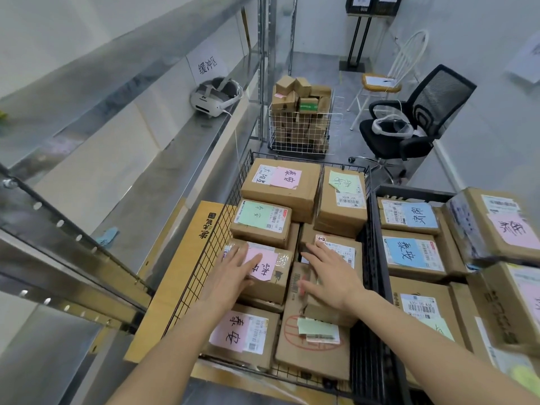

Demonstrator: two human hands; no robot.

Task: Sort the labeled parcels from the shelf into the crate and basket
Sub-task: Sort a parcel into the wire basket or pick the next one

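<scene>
Head view: two flat, open hands, left hand and right hand, rest on two parcels in the wire basket.

Frame edge crops right-hand parcels; barcode print illegible.

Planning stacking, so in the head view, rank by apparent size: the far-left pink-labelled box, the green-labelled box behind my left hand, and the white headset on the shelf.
1. Pink-labelled box, largest.
2. Green-labelled box.
3. White headset, though it sits farther away, so unsure.
</scene>
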